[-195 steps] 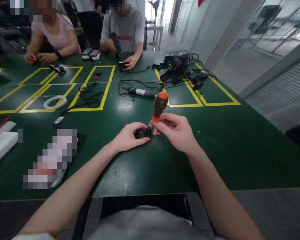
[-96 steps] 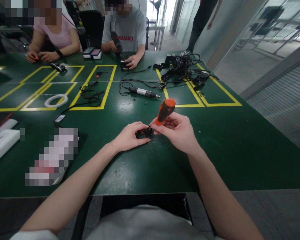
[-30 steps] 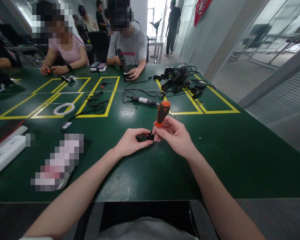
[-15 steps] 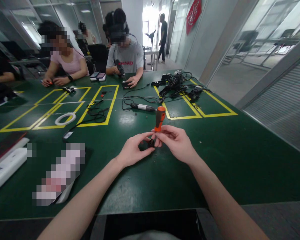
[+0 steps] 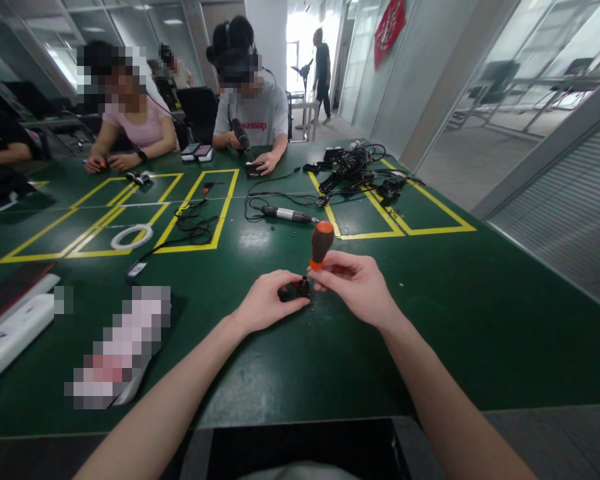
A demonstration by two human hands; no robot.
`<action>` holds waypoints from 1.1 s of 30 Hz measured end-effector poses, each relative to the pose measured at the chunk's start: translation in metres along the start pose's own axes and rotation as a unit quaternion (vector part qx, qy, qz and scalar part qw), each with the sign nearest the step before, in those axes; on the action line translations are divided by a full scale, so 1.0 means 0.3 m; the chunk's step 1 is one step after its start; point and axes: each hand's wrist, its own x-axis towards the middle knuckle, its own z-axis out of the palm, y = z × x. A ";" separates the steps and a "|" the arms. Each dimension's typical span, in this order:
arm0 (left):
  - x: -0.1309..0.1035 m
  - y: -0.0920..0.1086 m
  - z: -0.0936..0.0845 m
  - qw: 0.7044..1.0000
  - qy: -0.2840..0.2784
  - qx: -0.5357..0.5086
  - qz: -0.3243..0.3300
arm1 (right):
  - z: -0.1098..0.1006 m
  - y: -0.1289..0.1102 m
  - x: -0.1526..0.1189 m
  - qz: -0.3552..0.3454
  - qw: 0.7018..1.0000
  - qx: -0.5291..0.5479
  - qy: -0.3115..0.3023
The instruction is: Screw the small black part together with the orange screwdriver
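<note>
My right hand (image 5: 354, 280) grips a screwdriver (image 5: 322, 244) near the orange collar of its orange-and-dark handle. The handle stands nearly upright, butt end up; the shaft is hidden by my fingers. Between the thumb and fingers of my left hand (image 5: 269, 300) is a small dark round part (image 5: 304, 287) with a narrow top, held low at the green tabletop. Its exact kind is too small to make out. The two hands are close together, the screwdriver just to the right of and above the part.
Beyond my hands lies a silver-and-black electric screwdriver (image 5: 287, 214) with its cable. Tangled black cables (image 5: 353, 170) lie at the back right. A white ring (image 5: 131, 237), a power strip (image 5: 17, 333) and a blurred pale object (image 5: 125, 347) are on the left. Co-workers sit across the table (image 5: 480, 320).
My right hand has moved the screwdriver slightly down and away from the left fingers, so more of the dark part's top shows. The left hand has stayed nearly still.
</note>
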 end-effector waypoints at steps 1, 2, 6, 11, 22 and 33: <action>0.001 -0.002 0.001 1.000 -0.004 -0.001 -0.003 | 0.001 0.000 -0.001 0.003 1.000 0.004 -0.001; 0.001 -0.003 0.002 1.000 -0.006 -0.003 -0.005 | 0.003 0.000 -0.002 0.006 1.000 0.010 -0.002; 0.004 -0.003 0.003 1.000 -0.011 -0.011 -0.012 | 0.012 -0.007 -0.004 0.022 0.999 0.034 0.007; 0.003 -0.002 0.002 1.000 -0.014 -0.016 -0.015 | 0.008 -0.011 -0.004 0.030 0.999 0.030 0.016; 0.004 -0.001 0.003 1.000 -0.011 -0.013 -0.012 | 0.008 -0.007 -0.007 0.014 0.999 0.040 -0.024; 0.005 -0.003 0.003 1.000 -0.009 -0.016 -0.007 | 0.005 -0.005 -0.005 0.013 1.000 0.014 -0.022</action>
